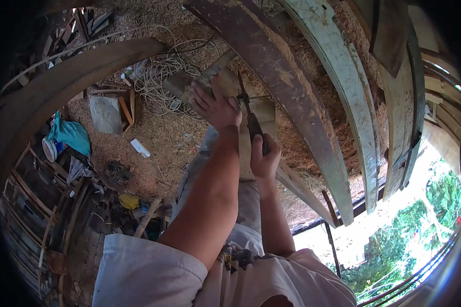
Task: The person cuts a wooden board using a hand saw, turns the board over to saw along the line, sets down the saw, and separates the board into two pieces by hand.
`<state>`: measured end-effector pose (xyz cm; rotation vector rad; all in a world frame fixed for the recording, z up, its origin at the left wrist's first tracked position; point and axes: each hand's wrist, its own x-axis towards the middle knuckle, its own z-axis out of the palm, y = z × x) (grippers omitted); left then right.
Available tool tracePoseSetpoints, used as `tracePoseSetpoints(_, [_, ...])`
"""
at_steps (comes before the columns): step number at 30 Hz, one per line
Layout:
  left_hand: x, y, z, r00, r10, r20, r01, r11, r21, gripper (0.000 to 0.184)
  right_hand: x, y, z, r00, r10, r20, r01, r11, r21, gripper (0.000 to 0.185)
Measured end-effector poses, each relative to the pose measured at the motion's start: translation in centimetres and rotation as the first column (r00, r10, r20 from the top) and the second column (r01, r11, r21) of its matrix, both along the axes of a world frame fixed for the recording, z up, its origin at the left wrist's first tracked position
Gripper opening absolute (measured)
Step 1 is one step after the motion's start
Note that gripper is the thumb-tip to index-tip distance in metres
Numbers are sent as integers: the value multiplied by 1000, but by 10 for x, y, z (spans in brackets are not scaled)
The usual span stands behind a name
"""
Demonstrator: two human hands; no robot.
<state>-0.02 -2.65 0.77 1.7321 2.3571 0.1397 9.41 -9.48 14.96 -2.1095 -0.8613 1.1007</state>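
My left hand (219, 106) lies with its fingers spread on a piece of wood (176, 84), pressing from above. Just right of its thumb is a long, narrow dark tool (252, 122), which looks like a saw seen edge-on. My right hand (265, 157) is closed around the near end of this tool, and its thin far end points away from me. Beneath the tool is a pale flat board (264, 113); my arms and hands hide part of it. I cannot tell whether the tool's edge touches the wood.
Large curved timbers, one brown (287, 77) and one pale green (338, 77), rise to the right. A curved beam (87, 64) arches at left. Coiled cord (164, 87), a block (106, 113) and a teal bag (69, 134) lie among the wood shavings (164, 148).
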Motion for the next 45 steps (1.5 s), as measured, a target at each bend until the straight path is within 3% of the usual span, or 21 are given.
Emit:
tracePoseSetpoints(7, [1, 1, 0, 1000, 4, -2, -4, 1000, 26, 69, 7, -9, -3, 998, 45, 46, -51, 991, 126, 38])
tracePoseSetpoints(9, [-1, -1, -1, 1000, -7, -11, 7, 999, 46, 69, 10, -9, 6, 998, -23, -53, 25, 999, 48, 38])
tracePoseSetpoints(12, [-1, -1, -3, 1000, -21, -11, 22, 999, 36, 70, 14, -8, 23, 999, 36, 15, -37, 997, 67, 38])
tracePoseSetpoints(19, [0, -2, -1, 1000, -5, -15, 5, 999, 36, 70, 14, -31, 53, 998, 54, -21, -54, 999, 0, 36])
tracePoseSetpoints(33, [5, -2, 2, 1000, 11, 23, -11, 1000, -22, 70, 5, -33, 56, 995, 87, 44, -83, 993, -80, 35])
tracePoseSetpoints(35, [-1, -5, -6, 1000, -24, -6, 24, 998, 51, 70, 2, -29, 61, 991, 109, 77, -98, 986, -131, 33])
tracePoseSetpoints(40, [-1, -3, -10, 999, -26, -47, 28, 999, 38, 69, 2, -33, 51, 1000, -27, -2, 27, 997, -79, 32])
tracePoseSetpoints(45, [-1, -3, -10, 1000, -20, -24, 21, 999, 46, 69, 2, -23, 43, 1000, 7, -25, -9, 995, -100, 33])
